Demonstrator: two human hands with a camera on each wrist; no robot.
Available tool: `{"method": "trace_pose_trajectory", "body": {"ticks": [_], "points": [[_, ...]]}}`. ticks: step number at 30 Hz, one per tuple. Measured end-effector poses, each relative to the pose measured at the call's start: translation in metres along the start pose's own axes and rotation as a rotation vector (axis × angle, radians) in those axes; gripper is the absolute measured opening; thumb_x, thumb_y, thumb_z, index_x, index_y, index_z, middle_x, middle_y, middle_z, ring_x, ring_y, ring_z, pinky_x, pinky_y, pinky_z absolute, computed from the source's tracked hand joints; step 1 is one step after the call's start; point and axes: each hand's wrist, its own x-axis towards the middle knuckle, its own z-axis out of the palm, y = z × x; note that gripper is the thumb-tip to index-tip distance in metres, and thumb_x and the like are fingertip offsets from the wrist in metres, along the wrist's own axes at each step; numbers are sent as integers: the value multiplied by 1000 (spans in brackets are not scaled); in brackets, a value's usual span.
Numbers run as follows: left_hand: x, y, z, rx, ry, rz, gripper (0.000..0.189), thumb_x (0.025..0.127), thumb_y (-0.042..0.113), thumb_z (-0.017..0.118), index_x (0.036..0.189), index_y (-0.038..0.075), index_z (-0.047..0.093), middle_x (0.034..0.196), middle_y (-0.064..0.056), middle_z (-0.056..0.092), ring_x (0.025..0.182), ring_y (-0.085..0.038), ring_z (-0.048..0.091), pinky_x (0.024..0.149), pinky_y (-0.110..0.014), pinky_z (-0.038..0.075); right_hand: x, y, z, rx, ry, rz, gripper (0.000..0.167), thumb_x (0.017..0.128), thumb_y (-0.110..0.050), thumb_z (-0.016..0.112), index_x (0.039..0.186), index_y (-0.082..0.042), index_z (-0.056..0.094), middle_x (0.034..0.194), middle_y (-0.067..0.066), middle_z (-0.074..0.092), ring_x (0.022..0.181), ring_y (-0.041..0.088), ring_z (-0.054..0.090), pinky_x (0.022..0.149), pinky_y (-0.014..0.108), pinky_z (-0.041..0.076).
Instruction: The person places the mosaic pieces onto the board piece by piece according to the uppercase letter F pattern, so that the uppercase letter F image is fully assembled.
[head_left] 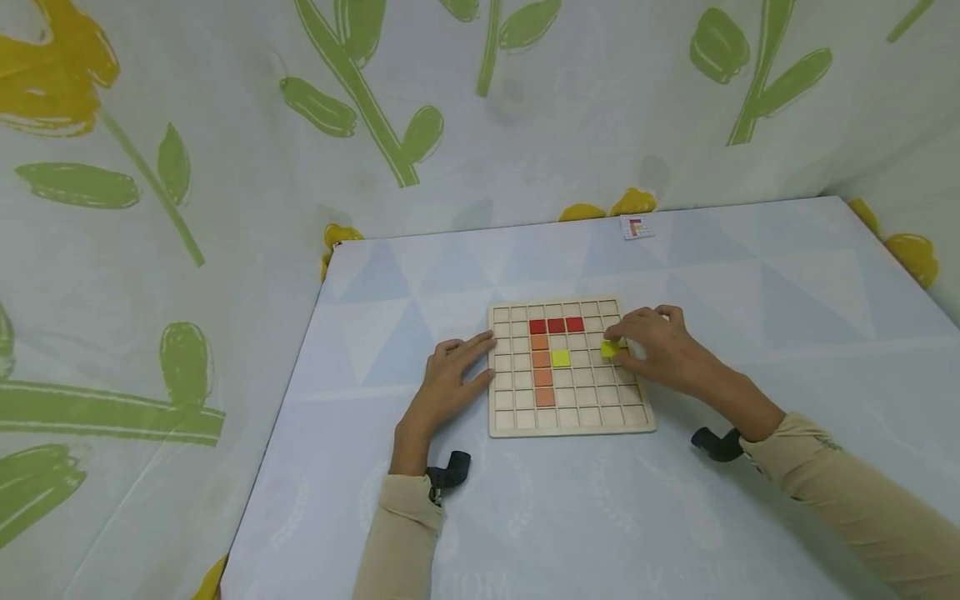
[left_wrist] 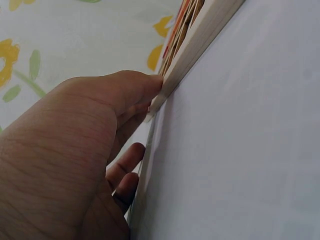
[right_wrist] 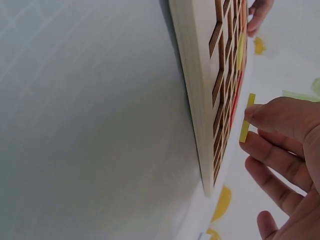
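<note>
A wooden grid board (head_left: pixel 517 421) lies flat on the table. Set in its squares are red tiles (head_left: pixel 556 325) in a short row, orange tiles (head_left: pixel 542 359) in a column below, and one yellow tile (head_left: pixel 560 358) beside that column. My right hand (head_left: pixel 663 350) pinches another yellow tile (right_wrist: pixel 247 118) between thumb and finger, over the board's right side; the right wrist view shows it held above the grid surface. My left hand (head_left: pixel 450 379) rests at the board's left edge, thumb and fingertips against its side (left_wrist: pixel 187 62), fingers fairly straight.
A small printed card (head_left: pixel 636 227) with a coloured grid pattern lies near the table's back edge. The pale table (head_left: pixel 375 350) meets a flower-printed cloth wall (head_left: pixel 525 158) behind and at the left. Black wrist-worn devices (head_left: pixel 448 471) stick out by both wrists.
</note>
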Motion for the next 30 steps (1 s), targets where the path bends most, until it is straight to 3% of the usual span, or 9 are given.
{"method": "trace_pose_trajectory", "body": {"ticks": [30], "points": [[1,-1,0,18,6,23,51,100,35,59,150,26,50,156,15,38,135,-24,33,110,-49,24,23,-20,23,18,-3,-65,24,84,-11,79,107,-8,75,106,5,72,114,29,57,100,60,27]]}}
